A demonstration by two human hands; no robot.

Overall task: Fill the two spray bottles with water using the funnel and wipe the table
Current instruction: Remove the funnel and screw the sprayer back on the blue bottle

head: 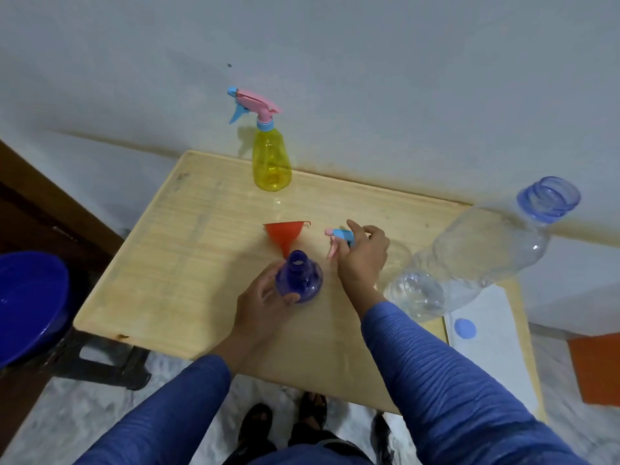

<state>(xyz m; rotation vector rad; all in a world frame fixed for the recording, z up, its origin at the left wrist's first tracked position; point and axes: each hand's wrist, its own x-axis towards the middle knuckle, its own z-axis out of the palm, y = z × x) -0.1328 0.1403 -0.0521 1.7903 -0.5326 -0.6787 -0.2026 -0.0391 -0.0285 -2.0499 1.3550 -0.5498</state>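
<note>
While the left hand (265, 297) grips the open purple spray bottle (299, 278) at frame centre, the right hand (362, 255) holds its removed trigger head (340, 239); seating the orange funnel (285, 234) appears next.

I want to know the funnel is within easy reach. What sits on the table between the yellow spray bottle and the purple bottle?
In the head view, the orange funnel stands between the yellow spray bottle and the purple bottle.
</note>
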